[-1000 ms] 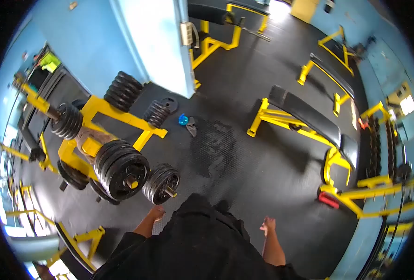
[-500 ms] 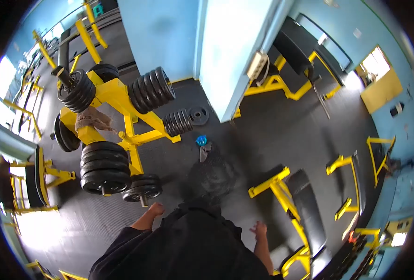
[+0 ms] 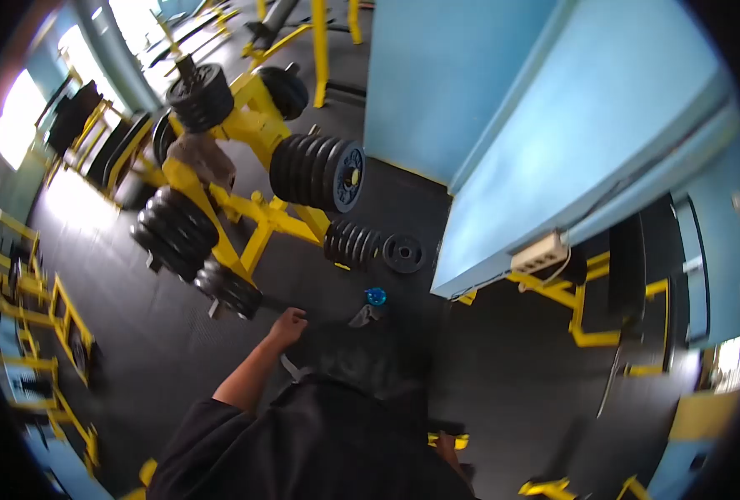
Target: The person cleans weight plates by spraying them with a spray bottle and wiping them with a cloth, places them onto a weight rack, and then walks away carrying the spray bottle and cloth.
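Note:
My left hand (image 3: 289, 327) hangs over the floor in front of my body, its fingers loosely bent and a little apart, with nothing in it. It is nearest to the black weight plates (image 3: 227, 288) on the low peg of a yellow plate rack (image 3: 262, 218), but apart from them. My right hand (image 3: 447, 447) hangs low at my side, in front of a yellow and black piece of equipment; its fingers are smeared and partly hidden. A blue bottle (image 3: 375, 297) and a grey cloth (image 3: 365, 315) are on the floor ahead.
More plates (image 3: 318, 172) load the rack's upper pegs, and a brown cloth (image 3: 203, 158) drapes over its frame. One plate (image 3: 403, 252) is on the floor by the blue wall (image 3: 503, 167). A power strip (image 3: 540, 252) hangs at the wall's end. Yellow-framed machines stand on both sides.
My view has turned to the right, and the rack and wall end appear shifted. My left hand has swung forward and away from my body. The right hand has dropped back closer to my side.

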`<move>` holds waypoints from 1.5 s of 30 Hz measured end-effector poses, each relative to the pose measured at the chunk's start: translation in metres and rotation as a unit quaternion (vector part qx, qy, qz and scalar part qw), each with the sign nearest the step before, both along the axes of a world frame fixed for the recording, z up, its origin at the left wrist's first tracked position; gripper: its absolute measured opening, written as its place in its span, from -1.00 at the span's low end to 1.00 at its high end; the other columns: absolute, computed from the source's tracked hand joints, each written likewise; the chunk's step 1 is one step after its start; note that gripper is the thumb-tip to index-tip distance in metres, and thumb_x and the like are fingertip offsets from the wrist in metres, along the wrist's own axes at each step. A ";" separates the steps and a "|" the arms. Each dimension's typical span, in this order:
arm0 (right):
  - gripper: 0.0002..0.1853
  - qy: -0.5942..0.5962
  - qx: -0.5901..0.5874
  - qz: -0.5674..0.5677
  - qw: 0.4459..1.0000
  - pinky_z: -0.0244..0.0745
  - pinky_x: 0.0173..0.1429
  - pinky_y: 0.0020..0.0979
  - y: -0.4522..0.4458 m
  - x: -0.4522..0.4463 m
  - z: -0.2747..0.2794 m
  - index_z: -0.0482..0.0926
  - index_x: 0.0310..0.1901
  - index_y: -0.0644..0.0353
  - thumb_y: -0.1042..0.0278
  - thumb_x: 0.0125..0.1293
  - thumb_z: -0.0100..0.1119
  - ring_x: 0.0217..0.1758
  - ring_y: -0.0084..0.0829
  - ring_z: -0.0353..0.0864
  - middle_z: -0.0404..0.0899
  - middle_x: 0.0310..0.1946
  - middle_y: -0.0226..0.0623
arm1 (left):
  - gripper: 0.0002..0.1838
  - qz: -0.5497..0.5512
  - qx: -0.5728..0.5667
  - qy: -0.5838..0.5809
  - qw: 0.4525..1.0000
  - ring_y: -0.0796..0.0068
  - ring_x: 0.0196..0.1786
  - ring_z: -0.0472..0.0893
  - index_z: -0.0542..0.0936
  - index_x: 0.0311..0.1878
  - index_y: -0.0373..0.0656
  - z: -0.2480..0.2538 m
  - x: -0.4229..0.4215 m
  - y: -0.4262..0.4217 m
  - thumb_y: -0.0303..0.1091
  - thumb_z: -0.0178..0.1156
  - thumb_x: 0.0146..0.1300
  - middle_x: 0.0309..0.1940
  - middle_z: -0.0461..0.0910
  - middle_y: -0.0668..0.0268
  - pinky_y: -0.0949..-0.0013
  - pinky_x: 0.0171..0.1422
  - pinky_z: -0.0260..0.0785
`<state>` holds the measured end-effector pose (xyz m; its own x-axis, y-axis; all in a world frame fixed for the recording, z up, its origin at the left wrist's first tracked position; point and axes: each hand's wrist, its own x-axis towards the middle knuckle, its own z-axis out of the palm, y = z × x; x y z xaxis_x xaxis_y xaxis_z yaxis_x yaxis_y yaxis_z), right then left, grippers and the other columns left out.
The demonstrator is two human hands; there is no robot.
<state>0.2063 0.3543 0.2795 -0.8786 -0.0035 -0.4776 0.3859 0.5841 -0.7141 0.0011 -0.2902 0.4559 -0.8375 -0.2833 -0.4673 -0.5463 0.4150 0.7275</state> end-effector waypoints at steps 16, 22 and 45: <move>-0.79 -0.219 0.096 0.062 0.969 0.68 -0.42 -0.25 0.047 -0.374 0.155 0.52 -0.22 0.28 0.27 0.36 0.11 -0.43 -0.39 0.60 0.51 -0.43 -0.29 | -0.52 0.401 0.192 -0.069 0.893 0.47 -0.16 0.56 0.42 0.23 -0.14 0.017 0.092 0.270 -0.34 0.27 0.25 -0.16 0.58 0.26 0.37 -0.09 0.46; -0.67 -0.085 0.242 0.249 0.934 0.56 -0.05 -0.20 0.003 -0.408 0.119 0.61 -0.22 0.21 0.09 0.18 0.31 -0.17 -0.20 0.69 0.68 -0.28 -0.14 | -0.53 0.442 0.190 -0.059 0.874 0.57 -0.31 0.51 0.41 0.21 -0.14 0.007 0.096 0.315 -0.38 0.27 0.25 -0.28 0.53 0.33 0.44 -0.22 0.41; -0.32 -0.146 0.175 0.048 0.973 0.37 0.35 -0.11 -0.217 -0.708 -0.329 0.26 0.30 0.34 0.16 0.21 0.17 0.31 0.13 0.41 0.39 0.23 0.25 | -0.44 0.126 -0.001 -0.007 0.992 -0.01 0.18 0.50 0.32 0.29 -0.20 -0.437 -0.289 0.287 -0.31 0.23 0.25 0.18 0.42 -0.05 0.10 0.30 0.37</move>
